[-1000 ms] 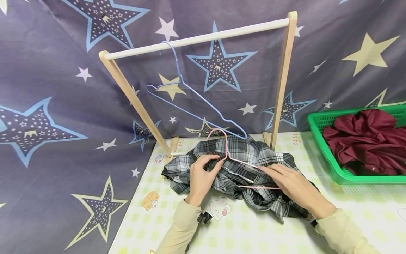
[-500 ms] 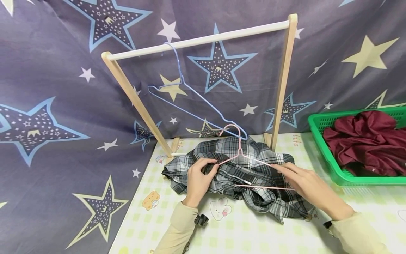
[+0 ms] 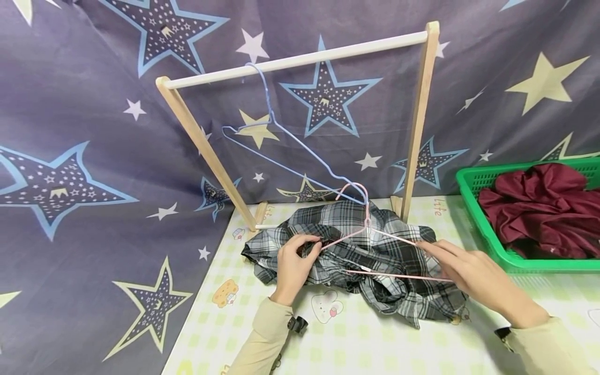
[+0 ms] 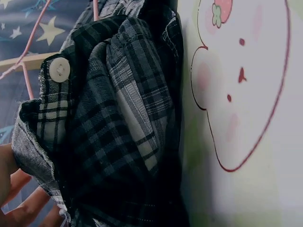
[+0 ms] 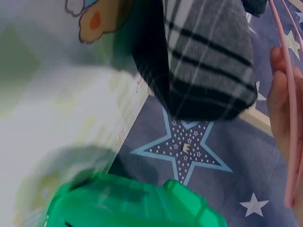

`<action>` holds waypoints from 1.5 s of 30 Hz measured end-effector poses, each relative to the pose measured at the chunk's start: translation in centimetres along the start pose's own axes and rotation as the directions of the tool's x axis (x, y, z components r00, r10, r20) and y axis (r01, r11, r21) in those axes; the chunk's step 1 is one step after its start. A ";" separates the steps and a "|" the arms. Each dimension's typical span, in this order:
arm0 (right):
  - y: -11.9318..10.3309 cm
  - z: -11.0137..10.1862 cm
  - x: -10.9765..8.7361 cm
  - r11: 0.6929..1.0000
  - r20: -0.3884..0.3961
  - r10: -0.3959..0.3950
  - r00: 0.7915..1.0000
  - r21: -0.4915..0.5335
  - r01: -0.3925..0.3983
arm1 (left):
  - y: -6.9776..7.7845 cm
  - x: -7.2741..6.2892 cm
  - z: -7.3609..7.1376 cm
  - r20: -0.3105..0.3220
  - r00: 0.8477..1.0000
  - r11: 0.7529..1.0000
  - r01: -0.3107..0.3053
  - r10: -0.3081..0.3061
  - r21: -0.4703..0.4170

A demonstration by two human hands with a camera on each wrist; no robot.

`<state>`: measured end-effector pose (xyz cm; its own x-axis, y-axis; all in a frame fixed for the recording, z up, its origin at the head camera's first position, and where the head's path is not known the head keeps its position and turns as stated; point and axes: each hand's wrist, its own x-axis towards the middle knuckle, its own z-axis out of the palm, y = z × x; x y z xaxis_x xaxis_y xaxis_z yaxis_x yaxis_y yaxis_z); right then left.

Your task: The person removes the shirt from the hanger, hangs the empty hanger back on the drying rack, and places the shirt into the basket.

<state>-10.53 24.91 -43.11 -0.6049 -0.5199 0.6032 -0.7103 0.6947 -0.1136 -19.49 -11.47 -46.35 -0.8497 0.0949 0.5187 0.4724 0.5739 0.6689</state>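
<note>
A grey and black plaid shirt [image 3: 337, 216] lies crumpled on the table beneath the rack. My left hand [image 3: 292, 268] pinches the shirt's edge between thumb and fingers. In the left wrist view a white button [image 4: 59, 70] shows on that edge, beside the fingers [image 4: 21, 201]. A pink clothes hanger [image 3: 367, 221] is over the shirt, hook up; its left arm ends at my left hand, its tip hidden. My right hand [image 3: 478, 278] holds the hanger's right arm. In the right wrist view the pink hanger [image 5: 292, 118] crosses in front of that hand's fingers [image 5: 279, 94].
A wooden rack with a white rail [image 3: 300, 60] stands at the back. On the rail hangs a bare blue hanger [image 3: 300, 140], low over the shirt. To the right, a green basket [image 3: 497, 255] holds dark red cloth [image 3: 539, 208]. A starred curtain [image 3: 70, 286] hangs behind and left.
My right hand has drawn the pink hanger to the right, its hook coming behind the blue hanger's lower end. The left hand has stayed nearly in place at the shirt's edge.
</note>
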 end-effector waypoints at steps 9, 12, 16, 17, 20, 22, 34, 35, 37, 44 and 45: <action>0.6 -1.6 -1.3 1.000 -0.029 -0.002 1.000 -0.007 0.002 | -1.1 -0.1 0.2 -0.026 0.999 0.999 0.021 -0.022 -0.051; 0.7 -2.1 -1.7 1.000 -0.042 -0.007 0.999 -0.019 0.006 | -1.3 0.0 0.3 -0.031 0.999 0.997 0.028 -0.030 -0.071; 0.9 -2.9 -2.1 0.999 -0.058 -0.004 0.998 -0.045 0.001 | -1.6 0.1 0.2 -0.027 0.998 0.995 0.062 -0.064 -0.077; 1.0 -3.1 -2.2 0.999 -0.060 -0.004 0.998 -0.054 0.000 | -1.8 0.1 0.2 -0.023 0.997 0.994 0.073 -0.075 -0.083; 1.2 -3.5 -2.5 0.998 -0.074 0.000 0.997 -0.056 -0.004 | -2.0 0.1 0.1 -0.014 0.996 0.991 0.091 -0.093 -0.095; 1.4 -3.6 -2.7 0.998 -0.080 0.011 0.997 -0.056 -0.015 | -2.1 0.1 0.1 -0.012 0.995 0.991 0.093 -0.095 -0.098; 1.8 -3.9 -3.1 0.996 -0.074 0.081 0.994 -0.040 -0.084 | -2.0 0.1 0.2 -0.037 0.994 0.992 0.095 -0.099 -0.080; 1.8 -3.9 -3.1 0.996 -0.077 0.080 0.994 -0.040 -0.083 | -2.0 0.1 0.2 -0.040 0.995 0.993 0.090 -0.093 -0.080; 1.7 -4.0 -3.0 0.996 -0.084 0.080 0.993 -0.034 -0.083 | -2.0 0.1 0.1 -0.042 0.995 0.993 0.088 -0.092 -0.080; 1.7 -4.2 -3.0 0.997 -0.120 0.077 0.990 -0.022 -0.081 | -2.1 0.0 0.0 -0.034 0.991 0.989 0.129 -0.132 -0.076; 1.8 -4.2 -3.0 0.997 -0.125 0.074 0.989 -0.024 -0.078 | -2.1 0.0 0.0 -0.032 0.991 0.988 0.131 -0.134 -0.077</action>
<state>-8.46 29.76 -41.85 -0.6062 -0.4005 0.6871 -0.6524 0.7445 -0.1416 -20.48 -12.71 -47.79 -0.8974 -0.0086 0.4412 0.3737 0.5169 0.7702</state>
